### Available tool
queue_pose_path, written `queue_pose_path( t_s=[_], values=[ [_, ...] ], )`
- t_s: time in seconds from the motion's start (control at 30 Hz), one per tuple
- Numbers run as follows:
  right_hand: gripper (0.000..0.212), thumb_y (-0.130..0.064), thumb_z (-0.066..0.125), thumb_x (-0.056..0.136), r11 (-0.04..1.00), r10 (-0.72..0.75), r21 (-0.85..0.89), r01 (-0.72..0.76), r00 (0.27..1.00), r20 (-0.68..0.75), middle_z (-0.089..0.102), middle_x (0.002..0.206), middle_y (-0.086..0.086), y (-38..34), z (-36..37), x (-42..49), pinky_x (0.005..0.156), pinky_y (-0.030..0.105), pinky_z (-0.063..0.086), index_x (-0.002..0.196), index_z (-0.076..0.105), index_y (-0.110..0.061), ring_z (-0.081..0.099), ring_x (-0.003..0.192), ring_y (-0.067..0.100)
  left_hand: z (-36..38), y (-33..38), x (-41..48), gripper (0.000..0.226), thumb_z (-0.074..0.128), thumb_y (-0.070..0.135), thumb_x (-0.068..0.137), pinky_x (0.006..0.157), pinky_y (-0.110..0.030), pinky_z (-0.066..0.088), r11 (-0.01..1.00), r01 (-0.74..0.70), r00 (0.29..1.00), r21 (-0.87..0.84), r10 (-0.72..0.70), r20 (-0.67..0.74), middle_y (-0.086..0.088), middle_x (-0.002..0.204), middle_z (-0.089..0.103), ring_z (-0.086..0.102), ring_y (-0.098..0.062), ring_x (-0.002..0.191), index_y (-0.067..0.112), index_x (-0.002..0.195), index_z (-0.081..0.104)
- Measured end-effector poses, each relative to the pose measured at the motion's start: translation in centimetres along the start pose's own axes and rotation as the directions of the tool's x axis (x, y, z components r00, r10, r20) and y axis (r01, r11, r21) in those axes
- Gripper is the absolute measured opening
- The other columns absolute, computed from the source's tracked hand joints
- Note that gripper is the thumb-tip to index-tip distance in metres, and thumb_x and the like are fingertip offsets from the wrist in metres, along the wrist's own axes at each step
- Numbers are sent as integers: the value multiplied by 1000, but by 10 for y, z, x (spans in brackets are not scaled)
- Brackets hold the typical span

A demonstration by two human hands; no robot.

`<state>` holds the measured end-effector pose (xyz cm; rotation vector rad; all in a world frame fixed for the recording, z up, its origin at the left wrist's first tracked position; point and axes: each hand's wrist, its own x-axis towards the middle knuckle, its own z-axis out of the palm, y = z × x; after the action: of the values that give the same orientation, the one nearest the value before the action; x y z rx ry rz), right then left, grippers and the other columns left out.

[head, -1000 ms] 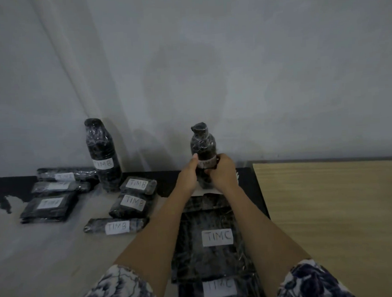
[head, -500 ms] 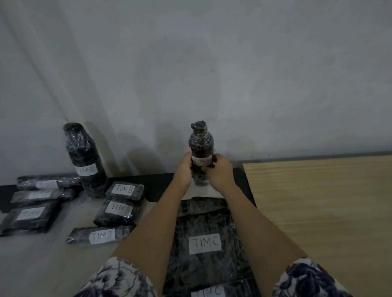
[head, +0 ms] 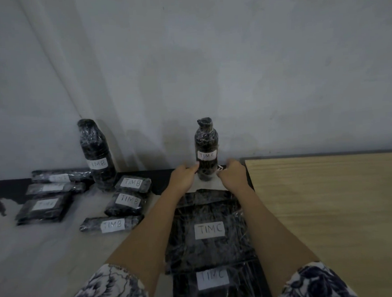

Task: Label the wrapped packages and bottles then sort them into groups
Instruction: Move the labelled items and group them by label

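Note:
A black wrapped bottle [head: 205,145] with a white "TIMC" label stands upright at the back, against the wall. My left hand [head: 183,176] sits just left of its base, thumb tip at the bottle's side. My right hand [head: 233,175] is just right of the base, a small gap away, fingers loosely curled and holding nothing. Two flat black packages labelled "TIMC" [head: 209,243] [head: 217,285] lie in a row between my forearms. To the left stands a taller bottle labelled "TIMB" [head: 96,153] with several "TIMB" packages [head: 128,203] around it.
A white sheet [head: 200,187] lies under the TIMC bottle. A light wooden tabletop [head: 330,209] fills the right side. The grey wall [head: 209,68] rises directly behind both bottles. The pale cloth surface [head: 37,259] spreads out at the front left.
Both hands have let go of the TIMC bottle's label area and dropped to either side of its base. The label now shows fully.

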<state>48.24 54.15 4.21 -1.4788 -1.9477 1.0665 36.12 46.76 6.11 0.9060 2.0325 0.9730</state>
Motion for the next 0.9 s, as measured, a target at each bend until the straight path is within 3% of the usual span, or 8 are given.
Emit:
queue_pose_path(
  t_s=[0.07, 0.13, 0.27, 0.43, 0.57, 0.7, 0.77, 0.9],
  values=[
    [13, -13, 59, 85, 997, 68, -44, -68, 998, 3, 44, 68, 5, 8, -5, -10, 48, 25, 30, 77, 52, -5, 51, 70, 24, -11, -9, -4, 42, 47, 40, 96, 86, -30, 40, 982, 31, 997, 185, -43, 61, -14, 120, 58, 54, -27, 109, 6, 117, 60],
    [31, -22, 62, 81, 988, 146, -57, -144, 988, 39, 40, 62, 4, 17, -9, -22, 47, 26, 27, 61, 41, -11, 43, 56, 20, -21, -17, -11, 44, 54, 42, 91, 71, -29, 40, 980, 98, 988, 176, -117, 102, -13, 100, 61, 58, -25, 90, 0, 102, 65],
    [37, -42, 64, 77, 972, 236, -26, -236, 971, 34, 58, 78, 9, 25, -18, -53, 62, 30, 42, 72, 56, -7, 55, 70, 24, -37, -24, -41, 64, 63, 44, 85, 80, -33, 43, 962, 264, 941, 70, -273, 202, -10, 136, 49, 52, -28, 116, 2, 131, 48],
    [39, -40, 55, 86, 949, 300, 104, -297, 954, -13, 54, 75, 9, 35, -23, -96, 65, 33, 40, 68, 51, -6, 52, 69, 25, -37, -40, -93, 40, 73, 37, 78, 57, -27, 43, 885, 456, 828, 97, -461, 320, -4, 90, 58, 54, -19, 75, 5, 93, 55],
    [25, -19, 54, 88, 935, 289, 234, -267, 955, -63, 41, 61, 7, 34, -20, -115, 52, 31, 24, 70, 44, -4, 35, 54, 19, -32, -54, -104, 39, 74, 27, 79, 71, -32, 42, 934, 356, 921, -28, -346, 177, -8, 105, 58, 53, -23, 93, 6, 106, 55],
    [38, -28, 55, 92, 906, 249, 370, -205, 966, -73, 51, 75, 22, 25, -26, -123, 54, 28, 30, 79, 56, 7, 54, 71, 31, -32, -62, -114, 34, 65, 20, 88, 87, -38, 46, 891, 222, 974, -395, -217, 57, -13, 115, 60, 56, -29, 101, 5, 116, 52],
    [46, -31, 49, 95, 881, 266, 423, -214, 962, -67, 51, 80, 25, 28, -28, -124, 61, 32, 34, 75, 56, 9, 53, 74, 30, -37, -70, -114, 37, 62, 19, 90, 85, -38, 47, 855, 184, 975, -485, -221, -20, -17, 118, 61, 57, -30, 99, 3, 122, 52],
    [20, -17, 48, 90, 864, 372, 383, -326, 927, -49, 54, 87, 15, 48, -19, -135, 69, 39, 43, 80, 58, -3, 51, 79, 25, -49, -91, -111, 43, 60, 25, 91, 91, -40, 45, 833, 166, 929, -527, -312, -200, -16, 118, 59, 55, -34, 104, -1, 124, 52]
  ],
)
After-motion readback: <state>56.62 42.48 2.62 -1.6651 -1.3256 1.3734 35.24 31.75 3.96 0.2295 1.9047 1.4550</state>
